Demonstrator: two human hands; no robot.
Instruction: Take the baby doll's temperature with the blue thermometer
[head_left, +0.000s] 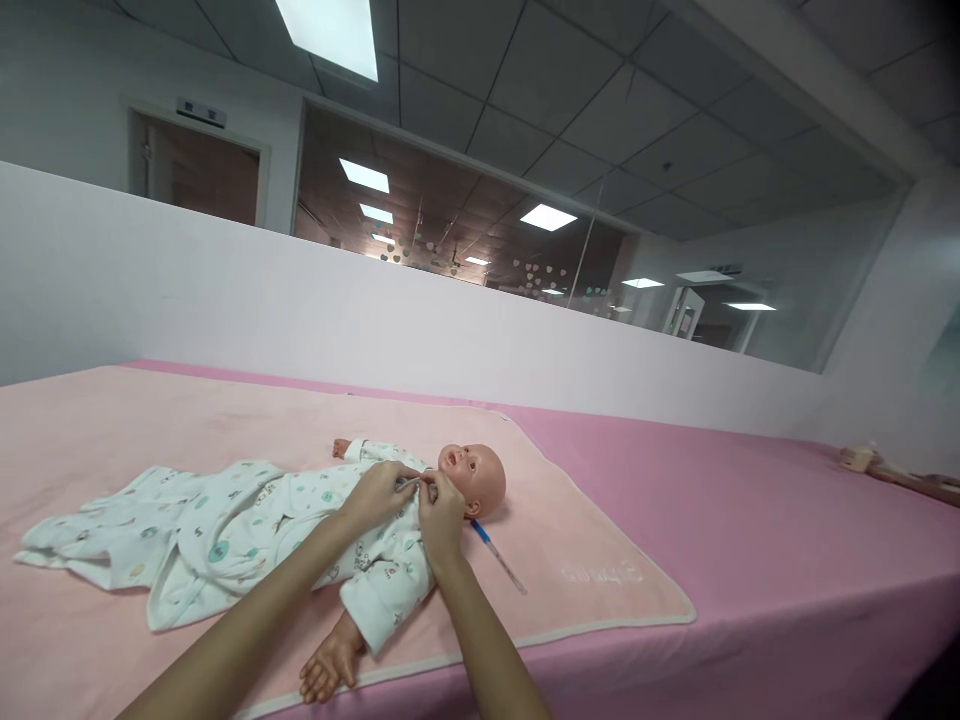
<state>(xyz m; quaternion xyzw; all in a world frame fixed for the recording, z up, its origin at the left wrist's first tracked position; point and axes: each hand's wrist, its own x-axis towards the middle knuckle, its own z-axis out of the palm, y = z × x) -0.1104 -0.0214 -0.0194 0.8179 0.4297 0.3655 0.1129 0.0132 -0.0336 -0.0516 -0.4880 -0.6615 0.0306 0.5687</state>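
A baby doll [487,475] lies on its back with its head to the right, dressed in a white printed baby garment [247,520]. Both hands meet at the garment's neckline, just below the doll's chin. My left hand [382,492] is closed, pinching a thin pale edge or tie of the garment. Close beside it, my right hand [442,508] has its fingertips pinched together at the same collar; the exact bit between them is too small to make out. A slim blue-ended thermometer-like stick [499,556] lies next to the doll's neck.
A light pink blanket [600,590] with a pale border lies under the doll, over a pink table cover [712,500]. At the far right are a small cream bottle [859,457] and a brown tray [922,482]. A white low wall [375,320] with windows runs behind.
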